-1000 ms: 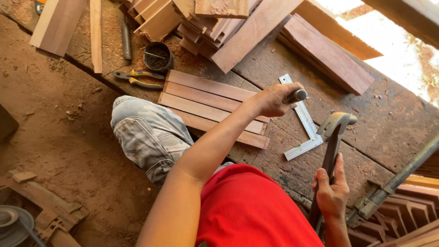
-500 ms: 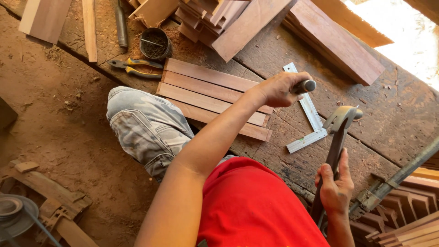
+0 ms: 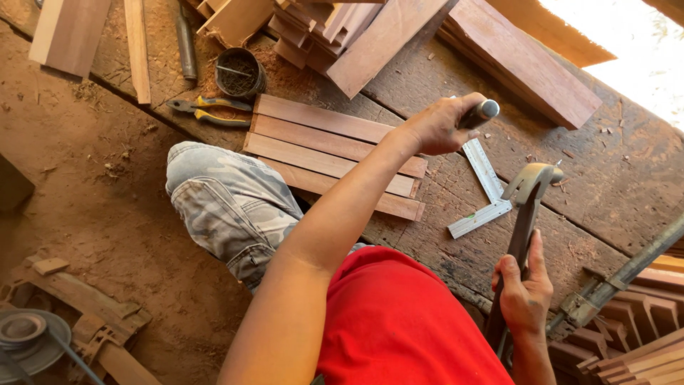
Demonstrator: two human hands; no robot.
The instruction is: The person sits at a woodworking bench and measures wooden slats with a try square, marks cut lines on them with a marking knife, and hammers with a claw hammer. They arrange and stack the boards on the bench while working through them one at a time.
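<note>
My left hand is shut on a dark tool handle with a metal cap, likely a chisel, held over the worn wooden bench. Its blade is hidden by the hand. Lower right, my right hand grips the shaft of a claw hammer, whose head points up beside a metal try square lying on the bench. Several reddish wooden slats lie side by side just left of my left hand.
Yellow-handled pliers and a round tin of nails sit behind the slats. Stacked planks fill the far bench. My bent knee in camouflage trousers is over the dirt floor. A metal bar clamp runs at right.
Both hands keep their grips. The view has drifted slightly, and my left hand with the handle sits a little higher over the try square.
</note>
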